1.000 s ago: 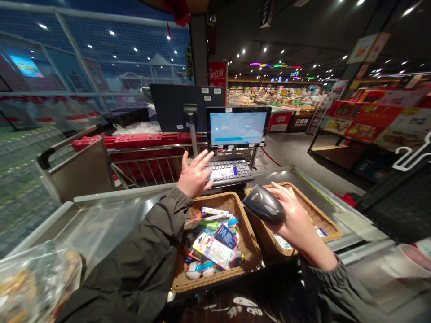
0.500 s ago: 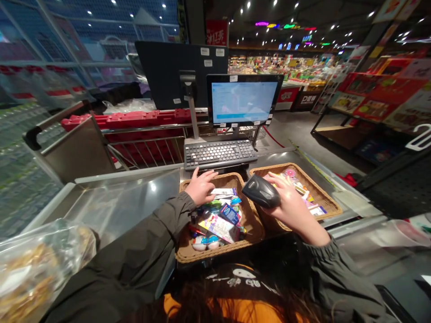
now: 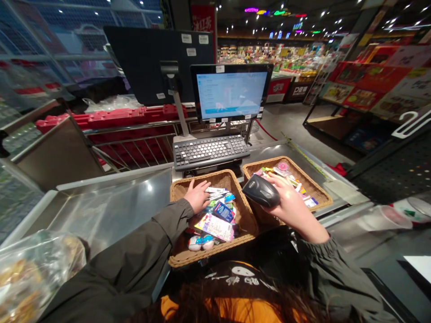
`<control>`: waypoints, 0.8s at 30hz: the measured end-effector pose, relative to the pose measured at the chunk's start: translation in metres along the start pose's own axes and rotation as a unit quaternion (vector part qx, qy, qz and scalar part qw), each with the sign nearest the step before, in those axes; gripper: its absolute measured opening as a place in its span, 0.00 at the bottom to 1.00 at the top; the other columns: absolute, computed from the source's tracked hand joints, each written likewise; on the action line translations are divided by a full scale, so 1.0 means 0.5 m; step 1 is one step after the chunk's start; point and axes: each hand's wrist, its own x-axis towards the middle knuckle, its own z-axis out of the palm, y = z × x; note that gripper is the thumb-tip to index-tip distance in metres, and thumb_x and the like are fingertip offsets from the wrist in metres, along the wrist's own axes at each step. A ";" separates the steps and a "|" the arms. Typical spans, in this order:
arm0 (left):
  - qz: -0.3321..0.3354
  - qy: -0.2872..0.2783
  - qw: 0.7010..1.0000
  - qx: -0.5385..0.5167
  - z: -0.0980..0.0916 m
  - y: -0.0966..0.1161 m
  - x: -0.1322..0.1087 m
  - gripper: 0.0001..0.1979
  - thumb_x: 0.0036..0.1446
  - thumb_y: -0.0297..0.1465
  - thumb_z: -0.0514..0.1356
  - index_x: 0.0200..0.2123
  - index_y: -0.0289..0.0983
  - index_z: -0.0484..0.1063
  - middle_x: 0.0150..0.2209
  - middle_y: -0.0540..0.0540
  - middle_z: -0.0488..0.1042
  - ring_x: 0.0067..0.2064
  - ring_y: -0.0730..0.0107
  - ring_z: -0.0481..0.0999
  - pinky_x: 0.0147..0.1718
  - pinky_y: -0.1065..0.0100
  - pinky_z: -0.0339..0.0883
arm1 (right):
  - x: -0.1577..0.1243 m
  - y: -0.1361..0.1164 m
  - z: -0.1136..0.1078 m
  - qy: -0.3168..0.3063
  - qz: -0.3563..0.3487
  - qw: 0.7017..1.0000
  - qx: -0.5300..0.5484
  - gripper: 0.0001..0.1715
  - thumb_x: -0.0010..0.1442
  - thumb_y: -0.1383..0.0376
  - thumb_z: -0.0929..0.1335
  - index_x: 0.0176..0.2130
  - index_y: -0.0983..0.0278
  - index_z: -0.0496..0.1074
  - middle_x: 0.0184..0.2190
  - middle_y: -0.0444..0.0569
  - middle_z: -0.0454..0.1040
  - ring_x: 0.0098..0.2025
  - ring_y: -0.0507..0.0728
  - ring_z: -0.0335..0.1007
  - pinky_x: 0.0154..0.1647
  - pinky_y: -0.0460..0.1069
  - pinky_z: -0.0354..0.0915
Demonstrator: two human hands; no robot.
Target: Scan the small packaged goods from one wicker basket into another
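Observation:
My right hand [image 3: 290, 204] is wrapped round a black handheld barcode scanner [image 3: 261, 191], above the inner side of the right wicker basket [image 3: 261, 216]. Over the back left part of the left wicker basket [image 3: 247, 231], my left hand [image 3: 198, 196] has its fingers stretched out, holding nothing I can see. Its fingertips are close to a slim white packet [image 3: 216, 190]; whether they touch is hard to tell. Below lie a dark blue box [image 3: 224, 211], a pink and white packet [image 3: 215, 227] and blue and white egg-shaped pieces [image 3: 201, 242]. Part of the right basket's contents hides behind my right hand.
A black keyboard [image 3: 211, 150] and a lit monitor [image 3: 231, 94] stand behind the baskets. A second monitor [image 3: 148, 67] faces away. At left is a metal counter [image 3: 124, 206] with a clear bag of food [image 3: 40, 273]. Cups [image 3: 387, 217] stand at right.
My view has shifted, so most things sit further left in the picture. The left hand is lower over the left basket's contents. My right hand keeps the scanner in nearly the same pose.

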 end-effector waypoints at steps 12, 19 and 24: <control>0.106 0.065 0.992 -0.017 -0.117 0.170 0.169 0.21 0.60 0.46 0.62 0.51 0.41 0.77 0.70 0.37 0.57 0.71 0.44 0.51 0.66 0.33 0.39 | -0.115 0.150 -0.117 0.151 0.157 0.971 -0.101 0.25 0.56 0.53 0.69 0.49 0.63 0.72 0.48 0.61 0.76 0.61 0.76 0.65 0.62 0.73 0.58; 0.100 0.021 0.995 0.006 -0.055 0.310 0.374 0.22 0.58 0.44 0.63 0.50 0.39 0.77 0.70 0.35 0.56 0.71 0.44 0.50 0.65 0.32 0.40 | -0.158 0.197 -0.139 0.183 0.174 0.963 -0.095 0.23 0.56 0.54 0.69 0.48 0.63 0.73 0.52 0.60 0.75 0.63 0.74 0.64 0.63 0.72 0.57; 0.022 0.017 0.999 0.035 0.011 0.374 0.487 0.27 0.57 0.50 0.60 0.48 0.33 0.79 0.71 0.32 0.52 0.72 0.41 0.45 0.67 0.36 0.34 | -0.166 0.224 -0.147 0.168 0.177 0.967 -0.079 0.19 0.56 0.56 0.70 0.46 0.62 0.72 0.51 0.60 0.75 0.63 0.75 0.65 0.63 0.75 0.56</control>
